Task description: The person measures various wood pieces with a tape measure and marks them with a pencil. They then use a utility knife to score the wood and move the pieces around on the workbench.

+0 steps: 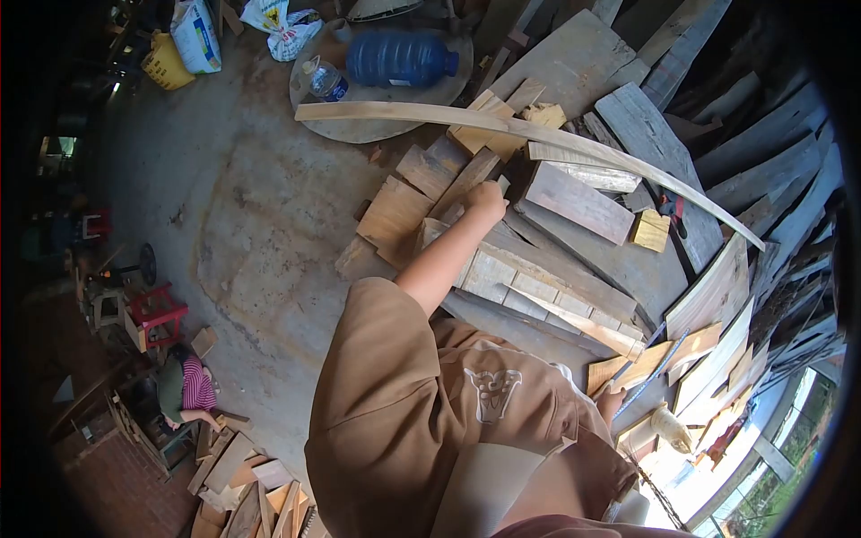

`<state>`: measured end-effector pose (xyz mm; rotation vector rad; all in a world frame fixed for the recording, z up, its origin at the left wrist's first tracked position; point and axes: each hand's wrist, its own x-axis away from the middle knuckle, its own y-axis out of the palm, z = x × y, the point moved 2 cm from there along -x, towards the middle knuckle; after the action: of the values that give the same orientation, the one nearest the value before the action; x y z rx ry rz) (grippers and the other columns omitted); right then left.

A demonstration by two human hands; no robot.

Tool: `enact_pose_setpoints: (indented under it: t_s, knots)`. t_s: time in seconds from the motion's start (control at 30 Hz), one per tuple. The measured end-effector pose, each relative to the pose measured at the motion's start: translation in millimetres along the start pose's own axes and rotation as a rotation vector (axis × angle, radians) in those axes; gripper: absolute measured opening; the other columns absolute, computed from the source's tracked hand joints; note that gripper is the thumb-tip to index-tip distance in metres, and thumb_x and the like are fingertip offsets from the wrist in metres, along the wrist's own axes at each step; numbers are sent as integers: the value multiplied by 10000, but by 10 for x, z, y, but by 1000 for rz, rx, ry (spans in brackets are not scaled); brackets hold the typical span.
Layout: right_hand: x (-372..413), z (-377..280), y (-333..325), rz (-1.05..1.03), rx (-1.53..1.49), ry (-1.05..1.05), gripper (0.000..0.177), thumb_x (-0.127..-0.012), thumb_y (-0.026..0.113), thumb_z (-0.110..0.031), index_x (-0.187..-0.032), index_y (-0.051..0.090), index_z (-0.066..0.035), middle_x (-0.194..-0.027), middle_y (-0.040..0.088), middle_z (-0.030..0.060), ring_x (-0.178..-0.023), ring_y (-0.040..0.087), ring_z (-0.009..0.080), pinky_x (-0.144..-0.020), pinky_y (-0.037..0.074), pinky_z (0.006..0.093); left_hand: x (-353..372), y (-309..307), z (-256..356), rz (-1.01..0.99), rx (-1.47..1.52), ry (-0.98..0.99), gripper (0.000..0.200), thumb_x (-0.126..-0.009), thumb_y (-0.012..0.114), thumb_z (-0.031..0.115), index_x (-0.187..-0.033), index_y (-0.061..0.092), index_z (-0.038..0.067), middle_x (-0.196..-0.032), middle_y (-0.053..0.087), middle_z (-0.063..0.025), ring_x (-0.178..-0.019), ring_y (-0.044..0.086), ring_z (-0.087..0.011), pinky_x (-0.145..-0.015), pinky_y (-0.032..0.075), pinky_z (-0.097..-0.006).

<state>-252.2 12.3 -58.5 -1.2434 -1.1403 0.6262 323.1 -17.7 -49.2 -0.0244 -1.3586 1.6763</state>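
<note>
My left hand (pixel 484 202) reaches over a stack of wooden blocks, its fingers curled closed on a piece of wood (pixel 504 185); most of that piece is hidden under the fingers. Beside the hand lie a narrow wooden plank (pixel 465 182) and a squared brown block (pixel 395 215). Below the forearm runs a row of pale blocks (pixel 502 280). At the lower right, my right hand (pixel 611 403) shows only in part past my shirt, close to a yellowish board (pixel 655 360) and thin blue rods (pixel 659 363). Its fingers are hidden.
A long curved wooden strip (pixel 529 131) arches over the pile. Behind it, a large blue water jug (pixel 399 59) and a small bottle (pixel 325 79) lie on a round table (pixel 377 130). Far left are a red stool (pixel 157 314) and another person (pixel 190 386) by scrap wood.
</note>
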Motion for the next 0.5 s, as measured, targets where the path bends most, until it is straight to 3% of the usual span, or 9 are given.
enact_pose_setpoints:
  t_s: [0.1, 0.2, 0.23, 0.3, 0.37, 0.5]
  knots:
    - [14, 32, -45, -2, -41, 56, 585, -791, 544, -199, -1247, 299, 75, -1215, 409, 281, -1106, 429, 384, -915, 371, 394, -211, 208, 55, -87, -90, -102, 350, -747, 628, 299, -966, 604, 27, -1006, 600, -170, -959, 580, -299, -770, 479, -408]
    - [39, 16, -39, -8, -33, 76, 567, -793, 543, -179, -1236, 308, 86, -1213, 416, 272, -1101, 433, 386, -914, 372, 394, -319, 339, 36, -7, -174, -185, 246, -848, 412, 104, -985, 612, 67, -986, 616, -124, -912, 605, -248, -720, 497, -354]
    - [9, 56, 32, -7, -38, 47, 553, -795, 541, -179, -1231, 321, 80, -1200, 429, 271, -1094, 438, 386, -910, 373, 394, -348, 350, 29, -12, -179, -178, 246, -848, 412, 104, -985, 612, 67, -986, 616, -124, -912, 605, -248, -720, 497, -354]
    - [97, 25, 46, -17, -39, 24, 539, -798, 539, -180, -1226, 333, 75, -1186, 442, 270, -1087, 444, 386, -906, 374, 395, -341, 329, -1, -55, -67, -153, 231, -739, 591, 167, -935, 625, 50, -1008, 606, -151, -943, 591, -294, -762, 484, -400]
    - [248, -287, -59, -6, -73, 31, 513, -799, 538, -179, -1216, 359, 60, -1150, 469, 271, -1067, 458, 385, -897, 378, 395, -242, 220, -1, -28, -73, -117, 249, -717, 612, 203, -914, 624, 51, -980, 613, -151, -922, 597, -291, -744, 488, -397]
    - [183, -181, 16, -29, -101, 32, 494, -797, 535, -177, -1207, 380, 51, -1125, 485, 275, -1048, 472, 383, -892, 380, 392, -109, 62, -51, 23, -27, -39, 346, -642, 660, 311, -863, 612, 50, -896, 625, -155, -850, 611, -289, -691, 494, -391]
